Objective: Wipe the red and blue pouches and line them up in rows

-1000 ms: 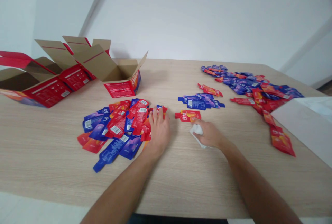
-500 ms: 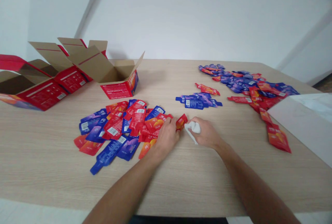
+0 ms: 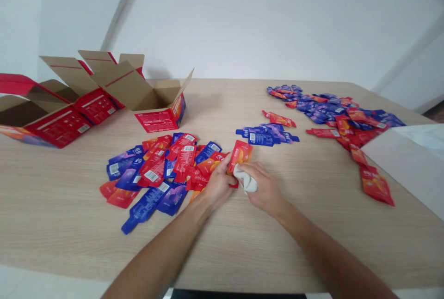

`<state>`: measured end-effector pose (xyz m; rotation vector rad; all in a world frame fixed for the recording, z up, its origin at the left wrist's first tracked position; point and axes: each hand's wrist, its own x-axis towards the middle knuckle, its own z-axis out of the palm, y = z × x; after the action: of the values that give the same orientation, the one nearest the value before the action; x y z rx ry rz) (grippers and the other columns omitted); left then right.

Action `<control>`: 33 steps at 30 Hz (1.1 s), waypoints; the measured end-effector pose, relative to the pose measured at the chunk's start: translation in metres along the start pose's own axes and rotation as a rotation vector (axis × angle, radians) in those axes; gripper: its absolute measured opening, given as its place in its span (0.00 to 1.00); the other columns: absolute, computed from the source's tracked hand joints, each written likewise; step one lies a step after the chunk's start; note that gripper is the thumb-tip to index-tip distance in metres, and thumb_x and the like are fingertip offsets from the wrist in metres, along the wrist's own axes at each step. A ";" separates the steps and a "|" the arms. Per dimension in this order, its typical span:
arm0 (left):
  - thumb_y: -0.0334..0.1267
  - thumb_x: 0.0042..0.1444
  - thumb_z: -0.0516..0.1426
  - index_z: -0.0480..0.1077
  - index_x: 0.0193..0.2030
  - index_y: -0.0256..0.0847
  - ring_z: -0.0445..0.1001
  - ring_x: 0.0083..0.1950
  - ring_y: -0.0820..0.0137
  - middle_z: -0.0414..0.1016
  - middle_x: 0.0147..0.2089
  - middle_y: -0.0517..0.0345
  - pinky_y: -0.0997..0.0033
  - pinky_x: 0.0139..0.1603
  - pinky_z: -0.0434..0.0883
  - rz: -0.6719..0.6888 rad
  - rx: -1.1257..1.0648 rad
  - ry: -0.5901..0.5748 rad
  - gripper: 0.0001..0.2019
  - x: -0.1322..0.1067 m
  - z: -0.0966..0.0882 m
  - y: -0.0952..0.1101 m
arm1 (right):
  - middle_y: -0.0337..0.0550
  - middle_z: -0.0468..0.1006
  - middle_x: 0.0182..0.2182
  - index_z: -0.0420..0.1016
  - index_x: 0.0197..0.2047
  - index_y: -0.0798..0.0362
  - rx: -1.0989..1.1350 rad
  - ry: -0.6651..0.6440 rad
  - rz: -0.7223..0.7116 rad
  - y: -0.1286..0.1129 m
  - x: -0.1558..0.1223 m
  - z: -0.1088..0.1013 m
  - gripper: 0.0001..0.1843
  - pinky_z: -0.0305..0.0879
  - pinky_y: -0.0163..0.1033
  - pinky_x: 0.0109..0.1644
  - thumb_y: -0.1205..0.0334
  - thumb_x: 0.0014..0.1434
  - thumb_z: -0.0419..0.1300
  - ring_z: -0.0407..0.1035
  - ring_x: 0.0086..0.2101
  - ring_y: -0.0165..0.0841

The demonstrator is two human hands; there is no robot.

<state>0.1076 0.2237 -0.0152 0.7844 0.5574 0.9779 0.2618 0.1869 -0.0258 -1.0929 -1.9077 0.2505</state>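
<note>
My left hand (image 3: 217, 182) grips a red sachet (image 3: 240, 154) and holds it tilted up just above the wooden table (image 3: 222, 239). My right hand (image 3: 263, 188) is closed on a crumpled white cloth (image 3: 243, 180) and presses it against the lower part of that sachet. A heap of red and blue sachets (image 3: 159, 169) lies immediately left of my left hand.
Open red cardboard boxes (image 3: 157, 100) stand at the back left. A short row of blue sachets (image 3: 265, 136) lies beyond my hands. A larger spread of sachets (image 3: 340, 116) covers the back right. A white sheet (image 3: 409, 160) overhangs the right edge.
My left hand left the heap and picked up the red sachet lying to its right. My right hand moved left with the cloth and now touches the lifted sachet.
</note>
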 end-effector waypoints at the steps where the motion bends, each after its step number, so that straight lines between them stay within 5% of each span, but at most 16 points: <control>1: 0.16 0.30 0.55 0.67 0.65 0.48 0.75 0.47 0.67 0.77 0.54 0.55 0.75 0.40 0.66 0.004 -0.005 -0.023 0.49 -0.001 0.001 0.001 | 0.46 0.78 0.48 0.71 0.56 0.47 -0.011 0.021 0.008 0.001 0.000 -0.002 0.27 0.71 0.47 0.52 0.77 0.54 0.56 0.71 0.48 0.41; 6: 0.15 0.31 0.56 0.69 0.64 0.46 0.74 0.54 0.65 0.76 0.57 0.53 0.75 0.46 0.67 -0.025 0.004 -0.151 0.48 -0.006 0.005 0.001 | 0.46 0.79 0.49 0.73 0.53 0.47 -0.118 0.223 0.119 0.006 0.004 -0.015 0.28 0.71 0.49 0.54 0.78 0.51 0.56 0.71 0.50 0.42; 12: 0.16 0.32 0.55 0.62 0.69 0.51 0.73 0.38 0.74 0.78 0.50 0.57 0.79 0.34 0.64 -0.027 0.026 -0.090 0.52 -0.006 -0.005 -0.003 | 0.43 0.80 0.48 0.72 0.54 0.46 -0.007 -0.026 -0.068 -0.002 0.002 -0.008 0.34 0.72 0.47 0.54 0.82 0.46 0.53 0.72 0.49 0.40; 18: 0.14 0.29 0.53 0.67 0.66 0.51 0.71 0.56 0.65 0.73 0.61 0.56 0.72 0.53 0.65 -0.026 0.169 -0.263 0.51 0.000 -0.007 -0.016 | 0.46 0.79 0.49 0.73 0.53 0.46 -0.149 0.206 0.131 0.004 0.006 -0.023 0.30 0.71 0.48 0.54 0.79 0.49 0.56 0.71 0.50 0.42; 25: 0.17 0.31 0.55 0.60 0.70 0.52 0.70 0.34 0.76 0.79 0.49 0.57 0.79 0.30 0.60 -0.061 0.080 -0.052 0.54 -0.002 -0.014 -0.010 | 0.43 0.80 0.46 0.73 0.52 0.46 0.035 -0.108 -0.035 -0.008 0.000 -0.003 0.33 0.72 0.45 0.50 0.82 0.45 0.54 0.72 0.47 0.39; 33: 0.15 0.30 0.55 0.69 0.64 0.49 0.74 0.50 0.65 0.77 0.55 0.55 0.73 0.46 0.67 -0.067 0.017 -0.177 0.48 -0.007 0.004 -0.007 | 0.45 0.79 0.50 0.73 0.54 0.45 -0.143 0.227 0.145 0.003 0.005 -0.022 0.30 0.71 0.50 0.55 0.77 0.50 0.56 0.71 0.52 0.43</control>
<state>0.1109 0.2144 -0.0175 0.8531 0.4363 0.8335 0.2801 0.1877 -0.0115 -1.3004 -1.6672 0.0670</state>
